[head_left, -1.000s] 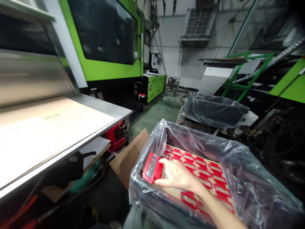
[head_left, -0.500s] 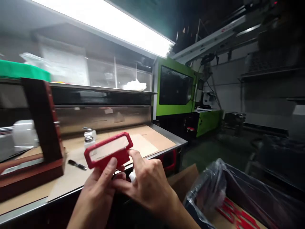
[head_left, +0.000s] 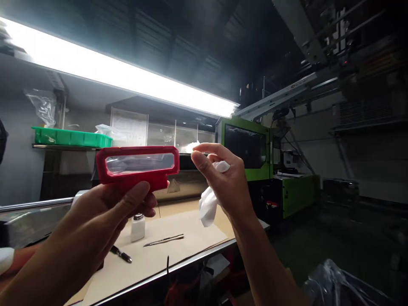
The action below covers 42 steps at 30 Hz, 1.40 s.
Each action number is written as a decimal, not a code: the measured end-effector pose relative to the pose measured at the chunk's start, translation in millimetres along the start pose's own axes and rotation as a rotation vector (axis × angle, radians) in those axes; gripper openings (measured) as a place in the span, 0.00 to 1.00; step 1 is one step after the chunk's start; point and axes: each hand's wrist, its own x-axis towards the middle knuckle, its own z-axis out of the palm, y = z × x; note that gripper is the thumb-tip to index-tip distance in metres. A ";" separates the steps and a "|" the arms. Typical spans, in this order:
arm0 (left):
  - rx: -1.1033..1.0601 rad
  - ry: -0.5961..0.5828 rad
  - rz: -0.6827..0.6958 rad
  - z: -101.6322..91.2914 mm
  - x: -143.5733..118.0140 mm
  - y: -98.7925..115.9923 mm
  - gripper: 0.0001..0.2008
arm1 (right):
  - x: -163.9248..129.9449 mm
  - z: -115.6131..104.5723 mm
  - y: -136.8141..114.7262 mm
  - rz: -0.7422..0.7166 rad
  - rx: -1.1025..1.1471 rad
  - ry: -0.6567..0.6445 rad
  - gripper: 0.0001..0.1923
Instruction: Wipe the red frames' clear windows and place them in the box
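Above the bench point(head_left: 178, 250), under the strip light point(head_left: 127, 78), I had the left hand point(head_left: 105, 208) raised and closed on the red frame point(head_left: 137, 166), fingers under its lower edge and thumb against the near face. The frame's long axis ran level, left to right across the view, its clear window point(head_left: 139, 163) facing me. The right hand point(head_left: 223, 178) stood just beside the frame's right end, apart from it, closed on a white cloth point(head_left: 208, 204) that hung from the palm; its forefinger and thumb were curled toward the frame without touching. The frame therefore lay to the left of the right hand, at the same height, and that hand was the nearer free one.

On the bench below I noted a small white bottle point(head_left: 138, 226), a pen point(head_left: 121, 254) and a thin metal tool point(head_left: 164, 240), all well apart from both hands. A green tray point(head_left: 72, 137) sat on the shelf behind, and a green machine point(head_left: 251, 148) stood to the right.
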 end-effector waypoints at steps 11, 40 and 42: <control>0.191 -0.067 0.087 -6.3 7.7 -3.6 0.13 | 8.9 13.9 -1.9 -0.047 0.056 -0.058 0.10; -0.076 -0.280 0.000 10.6 9.1 1.2 0.16 | -20.2 42.4 9.6 -0.562 -0.291 -0.026 0.03; -0.117 -0.322 -0.016 9.2 10.2 1.1 0.14 | -19.8 41.9 11.8 -0.557 -0.320 -0.048 0.04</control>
